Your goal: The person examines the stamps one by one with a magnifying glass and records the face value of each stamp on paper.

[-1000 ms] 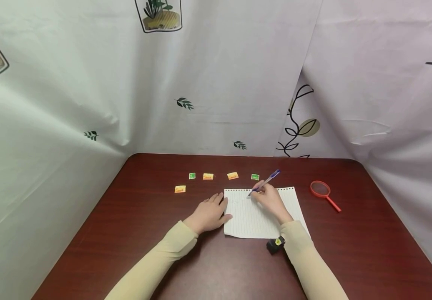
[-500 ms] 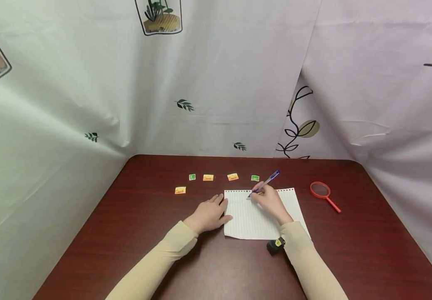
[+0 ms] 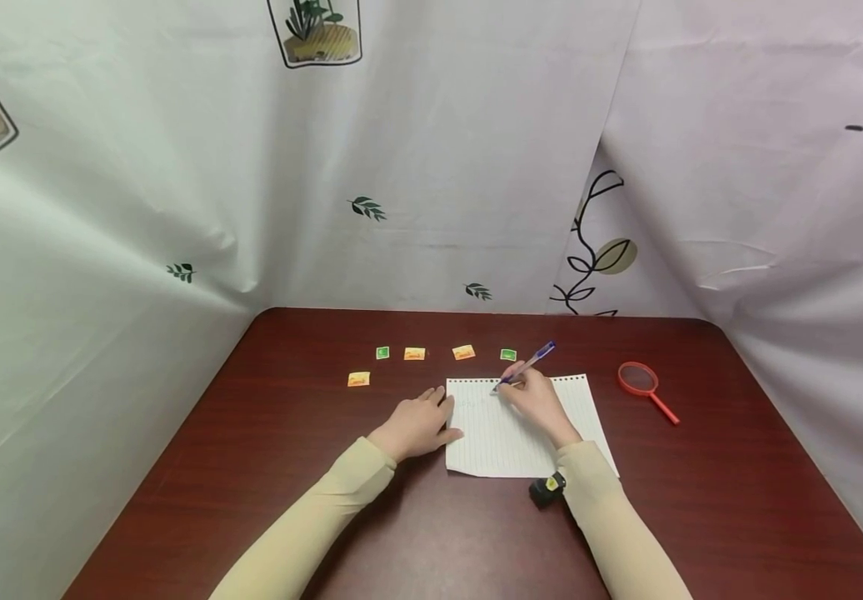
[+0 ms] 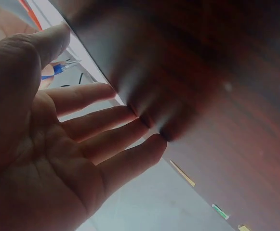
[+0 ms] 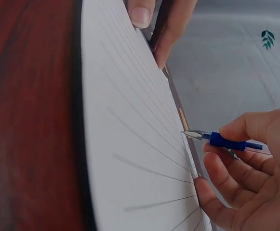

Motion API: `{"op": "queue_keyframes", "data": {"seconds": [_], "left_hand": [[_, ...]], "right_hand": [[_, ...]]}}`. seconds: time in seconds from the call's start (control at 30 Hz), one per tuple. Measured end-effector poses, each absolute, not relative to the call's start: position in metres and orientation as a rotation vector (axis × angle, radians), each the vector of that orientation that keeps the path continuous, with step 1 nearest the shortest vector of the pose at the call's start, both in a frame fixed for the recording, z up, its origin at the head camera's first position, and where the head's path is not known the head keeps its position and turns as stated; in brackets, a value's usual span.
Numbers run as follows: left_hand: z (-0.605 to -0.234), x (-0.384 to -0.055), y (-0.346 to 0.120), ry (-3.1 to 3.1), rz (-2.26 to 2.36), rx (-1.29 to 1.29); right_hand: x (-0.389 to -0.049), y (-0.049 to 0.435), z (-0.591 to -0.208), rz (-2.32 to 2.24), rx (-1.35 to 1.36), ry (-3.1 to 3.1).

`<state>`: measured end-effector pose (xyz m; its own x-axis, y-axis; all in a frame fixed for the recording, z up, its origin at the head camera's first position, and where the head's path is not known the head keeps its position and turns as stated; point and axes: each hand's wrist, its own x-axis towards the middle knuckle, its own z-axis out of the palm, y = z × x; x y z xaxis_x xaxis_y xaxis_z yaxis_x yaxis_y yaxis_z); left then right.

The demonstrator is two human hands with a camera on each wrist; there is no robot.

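Note:
A lined sheet of paper with punched holes along its top edge lies on the dark red table. My right hand pinches a blue pen between thumb and fingers, its tip at the upper part of the sheet. In the right wrist view the pen's blue grip and metal tip show close over the lines. My left hand rests at the sheet's left edge, fingers straight, thumb on the paper. The left wrist view shows the left hand's fingers extended, fingertips on the table.
Yellow-orange stamp-like pieces and green ones lie in a loose row beyond the paper. A red magnifying glass lies to the right. A small black object shows at the right wrist. A pale printed cloth hangs behind the table.
The right hand and pen tip have shifted very slightly on the sheet's upper part. The left hand keeps its place at the paper's edge.

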<state>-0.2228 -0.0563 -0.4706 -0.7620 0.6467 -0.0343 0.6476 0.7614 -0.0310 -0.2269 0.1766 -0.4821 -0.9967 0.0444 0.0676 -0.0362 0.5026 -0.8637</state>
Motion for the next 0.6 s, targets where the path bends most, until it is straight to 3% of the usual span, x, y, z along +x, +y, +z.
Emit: {"op": "queue_keyframes", "data": {"seconds": [0.6], "left_hand": [[-0.4706,-0.2202,-0.0575,2.941,-0.048,1.081]], "right_hand": [[-0.2272,0.1776,-0.4818,1.525,0.016,-2.651]]}}
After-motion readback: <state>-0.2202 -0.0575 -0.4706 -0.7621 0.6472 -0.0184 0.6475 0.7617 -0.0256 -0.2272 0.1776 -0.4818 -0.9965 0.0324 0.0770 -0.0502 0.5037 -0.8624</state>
